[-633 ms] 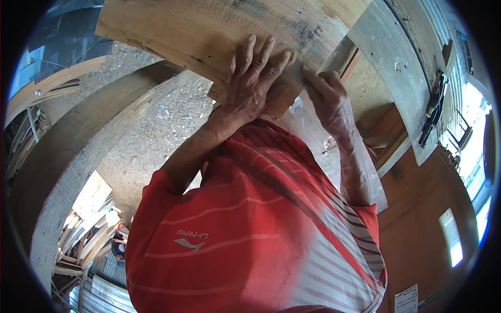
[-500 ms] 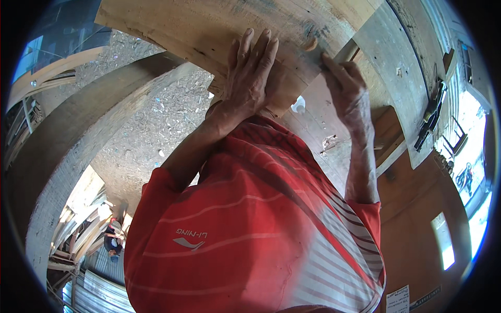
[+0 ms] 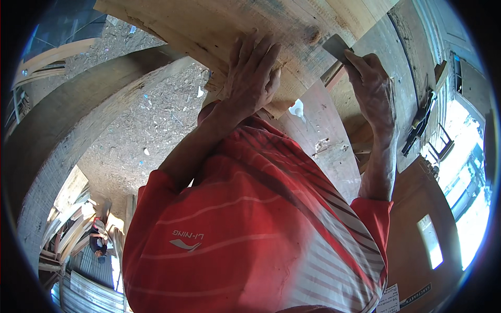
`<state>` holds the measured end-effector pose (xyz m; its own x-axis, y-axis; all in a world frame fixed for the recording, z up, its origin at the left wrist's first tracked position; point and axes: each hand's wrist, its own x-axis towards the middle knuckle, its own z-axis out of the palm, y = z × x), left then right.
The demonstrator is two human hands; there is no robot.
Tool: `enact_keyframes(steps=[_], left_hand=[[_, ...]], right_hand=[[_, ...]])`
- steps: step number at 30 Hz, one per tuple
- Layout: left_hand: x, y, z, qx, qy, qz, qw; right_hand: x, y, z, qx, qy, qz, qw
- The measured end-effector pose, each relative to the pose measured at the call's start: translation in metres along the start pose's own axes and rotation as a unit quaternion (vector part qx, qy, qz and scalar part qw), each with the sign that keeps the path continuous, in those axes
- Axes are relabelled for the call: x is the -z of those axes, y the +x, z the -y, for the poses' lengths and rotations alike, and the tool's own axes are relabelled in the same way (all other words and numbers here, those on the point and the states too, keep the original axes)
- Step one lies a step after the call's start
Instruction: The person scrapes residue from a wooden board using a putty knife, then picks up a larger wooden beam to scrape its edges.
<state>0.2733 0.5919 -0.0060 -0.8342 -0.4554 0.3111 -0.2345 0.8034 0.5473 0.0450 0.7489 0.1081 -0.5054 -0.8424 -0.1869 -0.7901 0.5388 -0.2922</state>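
A wide pale wooden board [image 3: 209, 26] spans the top of the view, with a dark knot [image 3: 313, 35] and grey-blue stains on its face. My left hand [image 3: 253, 70] lies flat on the board near its close edge, fingers stretched out and slightly apart. Off the board's right side, my right hand [image 3: 371, 86] is closed round a scraper [image 3: 338, 48]. The scraper's flat, dark, rectangular blade points up and left, over the board's right edge. Its grip is hidden by my fingers.
Under the board's close corner a small white object [image 3: 297, 109] sits on a wooden surface [image 3: 326, 135]. Tools with dark parts [image 3: 420, 122] lie on a grey plank at right. A thick curved-looking beam [image 3: 78, 130] runs along the left. A person [image 3: 98, 237] is far off, lower left.
My right hand has moved right and lifted off the board, bringing the scraper's blade into plain view. A light curl beside the knot no longer shows. My left hand stays on the board.
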Motion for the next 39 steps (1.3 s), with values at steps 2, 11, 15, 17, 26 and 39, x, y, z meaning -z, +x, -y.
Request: enact_keyframes(steps=[2, 11, 15, 17, 26, 39], left_hand=[[0.000, 0.002, 0.001, -0.002, -0.006, -0.009, 1.000], [0.004, 0.005, 0.001, -0.010, -0.034, 0.000, 0.999], [0.008, 0.004, -0.002, -0.004, -0.019, 0.001, 1.000], [0.006, 0.003, -0.004, 0.001, -0.030, 0.002, 1.000], [0.003, 0.002, 0.000, -0.021, -0.048, -0.025, 0.998], [-0.003, 0.002, 0.005, -0.019, -0.048, -0.049, 0.997]], right_hand=[[-0.009, -0.003, 0.002, -0.002, 0.021, -0.001, 1.000], [-0.060, -0.006, -0.023, 0.005, 0.171, -0.058, 0.984], [-0.050, -0.007, -0.019, 0.011, 0.155, -0.066, 0.986], [-0.052, -0.007, -0.021, 0.013, 0.166, -0.074, 0.983], [-0.039, -0.025, -0.001, 0.049, 0.153, -0.057, 0.985], [-0.029, -0.042, 0.045, 0.073, 0.022, 0.066, 0.995]])
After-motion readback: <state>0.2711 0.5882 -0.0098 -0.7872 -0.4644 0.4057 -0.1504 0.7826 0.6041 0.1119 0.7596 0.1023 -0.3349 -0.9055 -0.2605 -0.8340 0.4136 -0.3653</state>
